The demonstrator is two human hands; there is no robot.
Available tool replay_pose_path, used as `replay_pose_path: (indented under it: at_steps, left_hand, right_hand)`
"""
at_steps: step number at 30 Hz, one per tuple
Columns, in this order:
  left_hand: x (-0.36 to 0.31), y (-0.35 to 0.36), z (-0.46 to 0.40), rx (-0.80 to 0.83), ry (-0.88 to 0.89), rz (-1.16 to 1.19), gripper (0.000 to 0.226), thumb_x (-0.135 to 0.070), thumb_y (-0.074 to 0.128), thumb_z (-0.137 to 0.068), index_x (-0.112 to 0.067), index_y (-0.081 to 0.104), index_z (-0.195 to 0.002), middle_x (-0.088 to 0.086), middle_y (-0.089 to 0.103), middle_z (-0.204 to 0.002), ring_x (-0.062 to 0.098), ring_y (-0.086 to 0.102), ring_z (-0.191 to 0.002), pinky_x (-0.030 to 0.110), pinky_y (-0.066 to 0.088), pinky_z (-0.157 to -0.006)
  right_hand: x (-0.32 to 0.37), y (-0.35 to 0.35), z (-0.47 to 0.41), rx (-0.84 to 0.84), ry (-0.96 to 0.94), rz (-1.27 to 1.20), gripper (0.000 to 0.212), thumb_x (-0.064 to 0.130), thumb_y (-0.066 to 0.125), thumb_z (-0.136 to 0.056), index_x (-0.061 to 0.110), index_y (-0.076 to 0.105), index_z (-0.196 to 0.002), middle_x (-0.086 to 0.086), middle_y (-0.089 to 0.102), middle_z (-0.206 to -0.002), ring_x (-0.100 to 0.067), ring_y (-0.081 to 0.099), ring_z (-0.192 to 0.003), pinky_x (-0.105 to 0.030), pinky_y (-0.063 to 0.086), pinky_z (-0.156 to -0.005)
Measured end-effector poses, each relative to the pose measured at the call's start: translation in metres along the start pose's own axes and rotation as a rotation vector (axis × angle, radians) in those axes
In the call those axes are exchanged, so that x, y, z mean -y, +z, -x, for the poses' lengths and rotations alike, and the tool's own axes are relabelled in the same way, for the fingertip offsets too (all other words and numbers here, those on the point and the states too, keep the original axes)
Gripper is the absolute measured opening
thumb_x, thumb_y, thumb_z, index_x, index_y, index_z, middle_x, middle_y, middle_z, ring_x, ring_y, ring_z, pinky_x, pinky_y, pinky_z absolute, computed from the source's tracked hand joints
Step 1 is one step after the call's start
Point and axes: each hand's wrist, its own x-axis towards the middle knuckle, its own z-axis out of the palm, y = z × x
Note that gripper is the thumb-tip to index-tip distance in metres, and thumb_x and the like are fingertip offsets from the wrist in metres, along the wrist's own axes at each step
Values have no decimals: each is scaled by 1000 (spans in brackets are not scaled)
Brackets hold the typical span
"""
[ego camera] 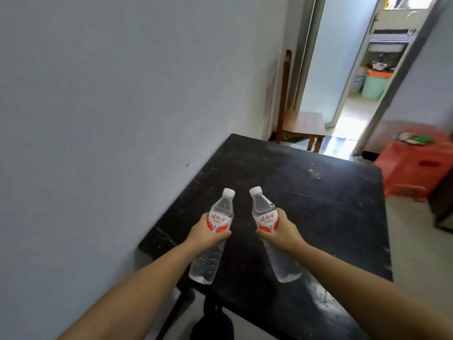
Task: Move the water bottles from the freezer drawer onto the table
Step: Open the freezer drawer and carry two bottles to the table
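Note:
I hold two clear water bottles with white caps and red-and-white labels above the black table (306, 204). My left hand (204, 235) grips the left bottle (215, 231) around its label. My right hand (282, 233) grips the right bottle (268, 224) the same way. Both bottles tilt with caps pointing away from me, their bases hanging over the table's near left part. The freezer drawer is out of view.
A grey wall runs along the table's left side. Behind the table stand a wooden chair (301, 126) and an open doorway (362, 77). A red plastic stool (416, 165) sits to the right. A dark bag (213, 325) hangs below the table's near edge.

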Motion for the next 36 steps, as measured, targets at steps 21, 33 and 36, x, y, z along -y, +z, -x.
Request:
replay_pose_path:
  at_steps: [21,33,36]
  left_hand:
    - [-154,-22,-387,-27,298,140,73,-19,82,-69,-24,42,-130,-11,54,-113,13,55,-106,25,40,-88]
    - [-136,-20,-453,-25,429,193,78,-17,81,-70,-55,33,-118,-26,52,-114,-8,55,-104,0,42,-79]
    - [-132,-17,-448,-28,456,202,79,-14,80,-71,-56,32,-118,-31,47,-115,-21,49,-107,-8,36,-78]
  right_hand:
    - [90,-42,-335,-598,123,-278,78,20,79,-75,25,30,-137,-3,55,-126,-26,55,-116,-43,45,-99]
    - [70,-18,-395,-609,56,-245,83,21,79,-75,45,26,-132,10,48,-128,-9,47,-117,-28,40,-98]
    - [68,-18,-394,-591,83,-224,86,22,79,-75,41,22,-136,2,47,-135,-13,47,-121,-35,41,-102]
